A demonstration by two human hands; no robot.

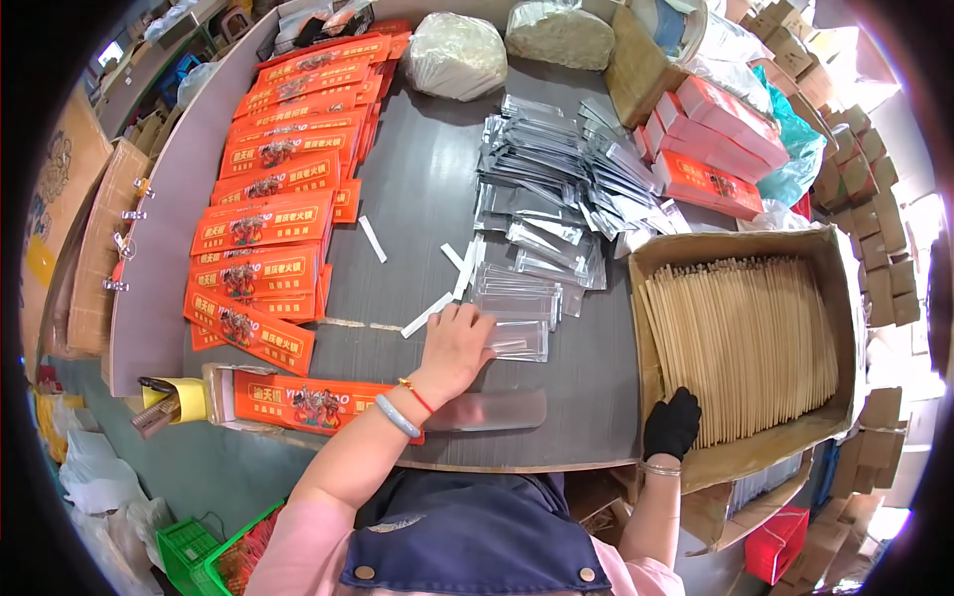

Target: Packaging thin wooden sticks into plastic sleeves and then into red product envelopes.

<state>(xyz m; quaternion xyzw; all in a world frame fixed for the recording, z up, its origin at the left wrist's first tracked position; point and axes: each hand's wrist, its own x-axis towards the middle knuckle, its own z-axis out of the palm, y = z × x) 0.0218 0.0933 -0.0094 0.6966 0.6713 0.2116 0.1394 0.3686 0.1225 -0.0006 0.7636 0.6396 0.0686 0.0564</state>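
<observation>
My left hand is bare, with a grey bangle and a red string at the wrist. Its bent fingers and thumb close on the left end of a clear plastic sleeve at the near end of the sleeve pile. On the right, my right hand wears a black glove and reaches over the near left side of a cardboard box. The gloved fingers are closed at the ends of wooden chopsticks standing packed in the box; what lies inside the grip is partly hidden.
Red printed paper sleeves lie in overlapping stacks on the left; more fill a shallow carton under my left forearm. Clear sleeves heap at the centre. White paper strips lie loose. Red packs and wrapped bundles stand behind.
</observation>
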